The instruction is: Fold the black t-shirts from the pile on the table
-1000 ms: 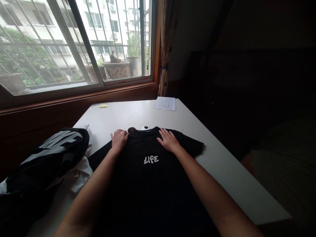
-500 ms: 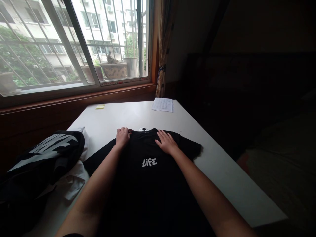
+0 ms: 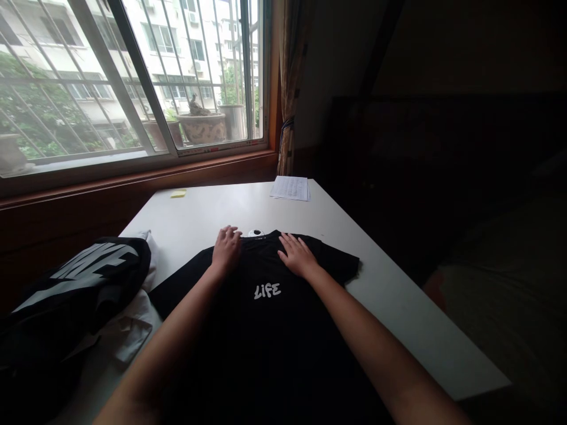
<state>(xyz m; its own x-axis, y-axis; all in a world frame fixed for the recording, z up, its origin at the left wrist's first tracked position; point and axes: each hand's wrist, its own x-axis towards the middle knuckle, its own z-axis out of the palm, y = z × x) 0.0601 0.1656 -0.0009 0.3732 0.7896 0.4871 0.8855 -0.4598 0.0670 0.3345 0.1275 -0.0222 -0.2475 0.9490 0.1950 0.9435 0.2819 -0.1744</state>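
Observation:
A black T-shirt [image 3: 266,330] with white lettering lies spread on the white table [image 3: 425,319], its neckline at the far end and its sleeves out to both sides. My left hand [image 3: 227,248] is over the left shoulder near the collar, fingers loosely bent and apart, with nothing visible in it. On the right shoulder, my right hand [image 3: 297,254] rests flat with its fingers stretched out. Just beyond the neckline shows a round white thing with a black centre [image 3: 256,232], partly hidden by the collar.
Left of the shirt, a black garment with large grey lettering [image 3: 97,265] lies heaped with white cloth [image 3: 133,330]. Printed papers [image 3: 290,188] and a yellow sticky note [image 3: 178,193] lie at the table's far end. A barred window [image 3: 133,82] stands beyond.
My left hand has come off its grip on the shirt's left shoulder and moved slightly right, its fingers loosening. My right hand stays flat in place.

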